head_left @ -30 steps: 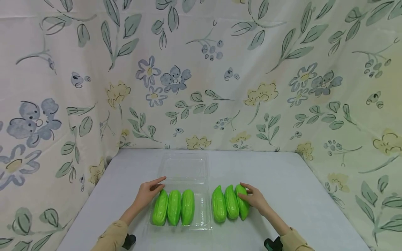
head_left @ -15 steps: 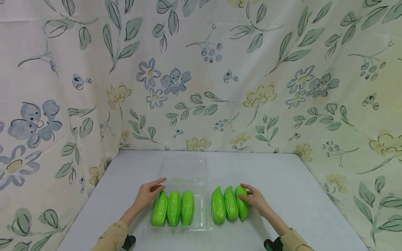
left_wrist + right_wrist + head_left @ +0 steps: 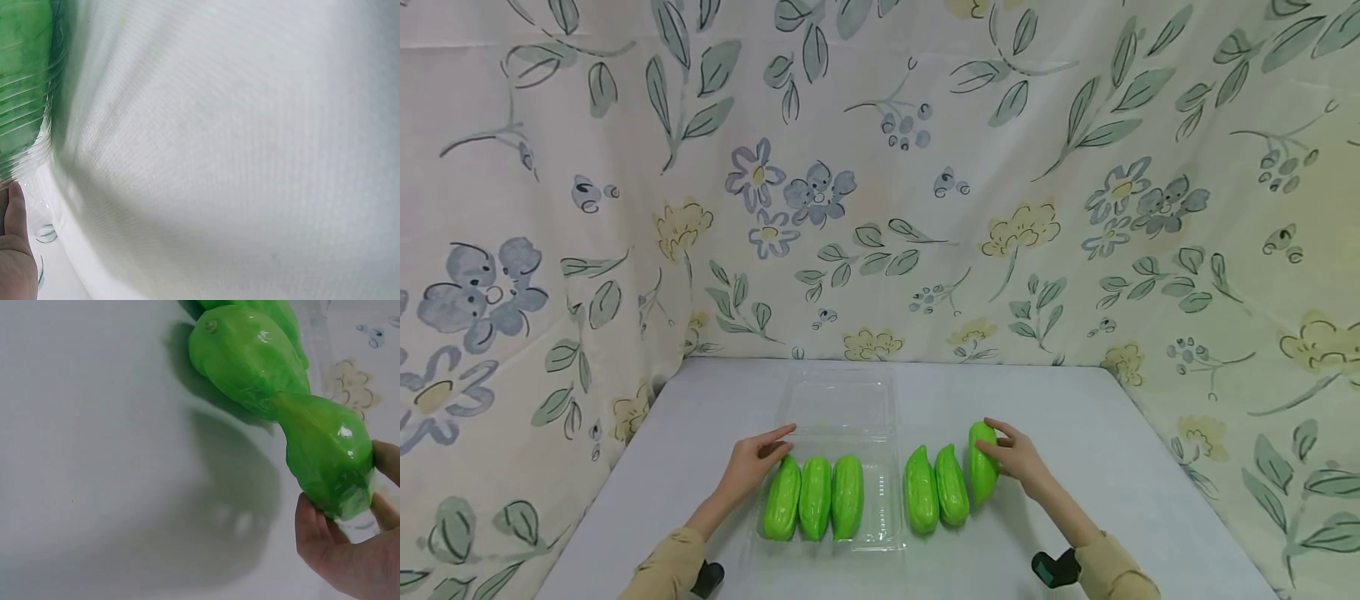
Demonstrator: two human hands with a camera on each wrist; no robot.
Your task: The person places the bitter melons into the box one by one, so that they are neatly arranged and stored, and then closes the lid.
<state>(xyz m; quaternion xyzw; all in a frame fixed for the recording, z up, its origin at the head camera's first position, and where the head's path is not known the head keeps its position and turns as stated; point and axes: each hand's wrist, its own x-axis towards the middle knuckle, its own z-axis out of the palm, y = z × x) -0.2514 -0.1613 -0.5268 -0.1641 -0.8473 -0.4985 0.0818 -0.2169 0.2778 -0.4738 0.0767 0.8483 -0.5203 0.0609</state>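
My right hand (image 3: 1017, 454) pinches a glossy green gourd (image 3: 982, 471) near its far end, thumb on one side and fingers on the other. In the right wrist view the held gourd (image 3: 328, 453) hangs tilted above the table, its shadow apart from it. My left hand (image 3: 752, 463) touches the far left corner of a clear plastic clamshell box (image 3: 883, 500), index finger straight; its other fingers are partly hidden. Three gourds (image 3: 816, 497) lie side by side in the box. Against its ribbed wall, a finger (image 3: 16, 212) shows in the left wrist view.
Two more green gourds (image 3: 922, 490) lie on the white tabletop (image 3: 1060, 417), right of the box. The box's clear lid (image 3: 838, 400) lies folded back, away from me. A floral curtain (image 3: 880, 183) hangs behind and beside the table.
My right hand has lifted the rightmost gourd off the table and shifted it slightly away from me, apart from the two beside it. The left hand has not moved.
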